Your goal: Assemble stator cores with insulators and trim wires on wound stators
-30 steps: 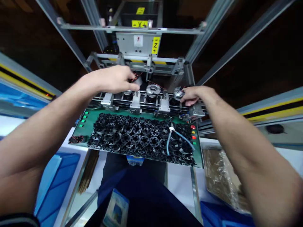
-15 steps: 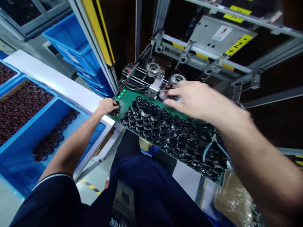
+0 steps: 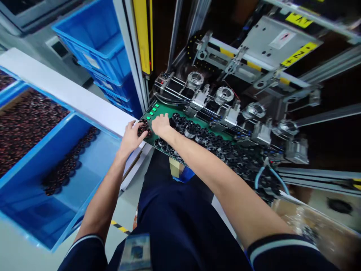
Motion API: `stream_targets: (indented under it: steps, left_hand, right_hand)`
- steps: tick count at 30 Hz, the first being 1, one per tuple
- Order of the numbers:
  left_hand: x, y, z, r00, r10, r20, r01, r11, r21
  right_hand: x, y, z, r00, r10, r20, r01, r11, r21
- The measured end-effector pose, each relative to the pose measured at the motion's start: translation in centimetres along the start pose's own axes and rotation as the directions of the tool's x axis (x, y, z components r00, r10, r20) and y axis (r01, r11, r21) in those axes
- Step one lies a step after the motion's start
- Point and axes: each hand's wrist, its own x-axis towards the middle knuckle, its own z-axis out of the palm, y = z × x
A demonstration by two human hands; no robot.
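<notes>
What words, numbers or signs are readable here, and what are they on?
"+Z-": on the yellow label on the machine's grey plate.
Too blurred to read surely: the upper yellow label.
No legible words: the white sticker with a small dark-red mark.
Too small or blurred: the pale label on a blue crate, and the card at the wearer's front.

The bin on the left looks like smooth blue plastic with a soft sheen. The small parts on the green panel seem black plastic, fairly glossy, though crowding blurs their finish. The round fixtures beyond are shiny bare metal; the near dark-blue clothing is matt cloth.
</notes>
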Motion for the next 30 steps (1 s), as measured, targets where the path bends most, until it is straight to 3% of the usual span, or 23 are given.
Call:
stream_targets:
  steps: [3,7,10,12,14,16,20,22,24,27,30]
  left_hand:
    - [-2.8,1.3,-0.2,0.99,0.027,-0.141,-0.044,0.992,-0.117]
    - [-4.9,4.8,-0.5,0.949,0.058,-0.311,-0.158,0.938,-0.308]
    - [-4.3,8.6,-0.8,0.947,0.172,-0.272,-0.266,0.894,-0.361]
    - [-3.0,11.3,-0.9,0.931,0.304,-0.202,-0.358,0.867,-0.345]
    - [-1.2,13.8,-0.7,0.887,0.446,-0.12,-0.462,0.842,-0.278]
    - [0.7,15.8,-0.2,0.84,0.542,-0.021,-0.537,0.827,-0.167]
    - [3.2,17.6,0.6,0.809,0.578,0.108,-0.58,0.814,-0.008]
    - [3.6,17.6,0.7,0.791,0.606,0.087,-0.605,0.795,-0.038]
    - [3.7,17.6,0.2,0.785,0.619,0.025,-0.615,0.784,-0.08]
    - [4.3,18.2,-1.6,0.833,0.542,-0.113,-0.554,0.818,-0.154]
    - [7.3,20.0,-4.0,0.851,0.462,-0.248,-0.516,0.823,-0.236]
  right_hand:
    - [-5.4,-0.1,1.4,0.996,0.048,-0.081,-0.05,0.999,-0.019]
    - [-16.6,1.0,4.6,0.989,-0.065,-0.131,0.083,0.987,0.137]
    - [-23.7,3.6,6.1,0.947,0.13,-0.295,-0.022,0.939,0.343]
    - [-26.2,5.8,6.3,0.869,0.305,-0.39,-0.151,0.913,0.378]
    - [-26.9,8.1,6.1,0.767,0.429,-0.477,-0.241,0.882,0.405]
    - [-26.1,9.9,5.9,0.714,0.472,-0.518,-0.27,0.867,0.418]
    - [-23.5,11.6,5.7,0.773,0.418,-0.478,-0.229,0.885,0.405]
    - [-23.0,11.7,5.4,0.793,0.395,-0.465,-0.21,0.892,0.399]
    - [-23.6,11.9,4.7,0.774,0.388,-0.5,-0.191,0.896,0.401]
    - [-25.4,13.7,2.7,0.67,0.42,-0.612,-0.173,0.89,0.422]
    - [-27.0,17.9,0.2,0.527,0.452,-0.72,-0.168,0.886,0.433]
